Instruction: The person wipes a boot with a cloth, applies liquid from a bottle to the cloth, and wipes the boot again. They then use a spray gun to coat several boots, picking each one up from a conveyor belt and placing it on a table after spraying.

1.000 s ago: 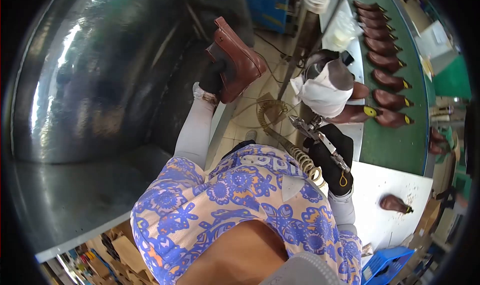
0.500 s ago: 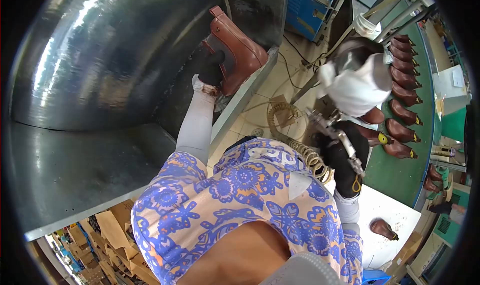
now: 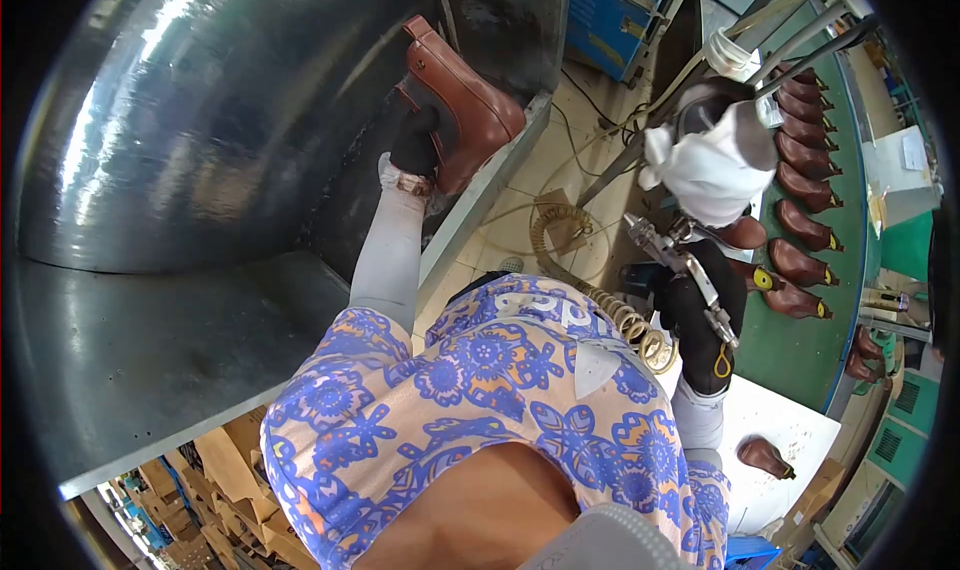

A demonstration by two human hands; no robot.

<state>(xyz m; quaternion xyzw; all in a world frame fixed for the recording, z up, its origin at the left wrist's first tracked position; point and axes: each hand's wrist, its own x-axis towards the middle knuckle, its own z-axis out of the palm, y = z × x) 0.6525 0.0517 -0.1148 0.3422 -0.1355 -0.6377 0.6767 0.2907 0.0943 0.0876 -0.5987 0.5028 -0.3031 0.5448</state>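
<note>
- The left grip (image 3: pixel 415 142) — gloved in black — holds the reddish-brown boot (image 3: pixel 480 120) by its opening, fingers mostly hidden. If that hold is one-sided, the boot could twist or slip down.
- The boot hangs at the front edge of the metal booth (image 3: pixel 150 340), just beside the pale rim (image 3: pixel 490 195); whether the two touch, I cannot tell. A small dip of the wrist could scuff the leather there.
- The right grip (image 3: pixel 705 300) is wrapped around the spray gun (image 3: pixel 655 238), well apart from the boot. Whether a finger presses the trigger is not clear; an early squeeze could put spray on the floor or the person's clothes.
- The cloth-wrapped cup (image 3: pixel 710 175) sits above the gun, near the left edge of the green desk (image 3: pixel 785 345). Too much tilt could make it leak, and a swing rightward could knock the row of boots (image 3: pixel 800 260) along that desk.
- The coiled hose (image 3: pixel 610 310) runs close to the person's front; a long reach could snag it and jerk the gun off line.
- The yellow loop (image 3: pixel 721 362) dangles below the gun and could catch on the sleeve.
</note>
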